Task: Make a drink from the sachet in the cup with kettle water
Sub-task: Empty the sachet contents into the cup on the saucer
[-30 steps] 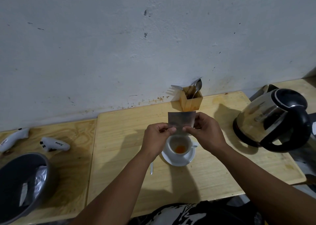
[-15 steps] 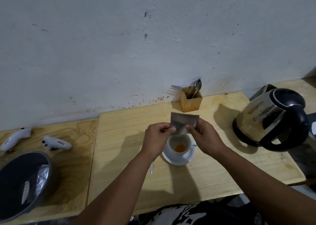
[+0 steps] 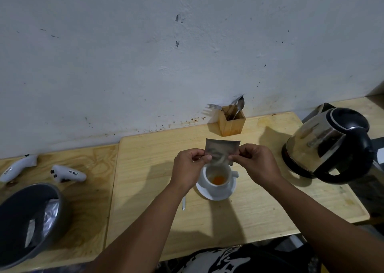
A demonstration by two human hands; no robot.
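Observation:
A silver sachet [image 3: 222, 149] hangs upside down just above a white cup [image 3: 218, 186], its lower edge over the cup's mouth. My left hand [image 3: 188, 170] pinches its left edge and my right hand [image 3: 258, 163] pinches its right edge. Orange powder [image 3: 218, 180] lies at the bottom of the cup. The cup stands on a white saucer [image 3: 216, 196] on the wooden table [image 3: 249, 216]. A steel and black kettle [image 3: 330, 144] stands to the right, apart from my hands.
A wooden holder [image 3: 231, 123] with a spoon and a fork stands by the wall behind the cup. A small white strip [image 3: 183, 203] lies left of the saucer. On the left table are two white handles [image 3: 68, 174] and a grey bin [image 3: 27, 220].
The sachet tilted to one side and is level again, held a little wider between both hands over the cup. The cup and kettle have not moved.

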